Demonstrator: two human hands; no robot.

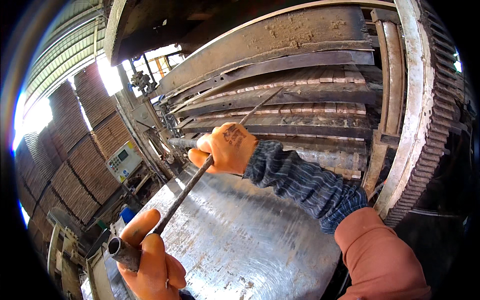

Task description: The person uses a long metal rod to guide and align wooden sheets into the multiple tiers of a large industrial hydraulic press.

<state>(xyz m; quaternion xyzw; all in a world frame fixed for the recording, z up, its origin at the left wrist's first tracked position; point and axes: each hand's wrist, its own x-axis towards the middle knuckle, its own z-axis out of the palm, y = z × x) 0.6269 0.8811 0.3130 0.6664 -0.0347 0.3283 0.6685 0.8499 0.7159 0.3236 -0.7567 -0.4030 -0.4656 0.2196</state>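
Observation:
A long, thin metal rod runs slantwise from the lower left up toward the stacked boards. My left hand, in an orange glove, is closed round its near end, where a short hollow tube handle sits crosswise. Farther up the shaft, my right hand in a matching orange glove grips the rod with the fingers wrapped round it. Past this hand the rod's tip reaches up in front of the layered wooden boards. Beneath both hands lies a shiny, scratched metal plate.
Dark horizontal metal plates separate the board layers in a large press. A toothed rack and a pale upright post stand at the right. On the left are a control box, a blue container and tall stacks of sheets.

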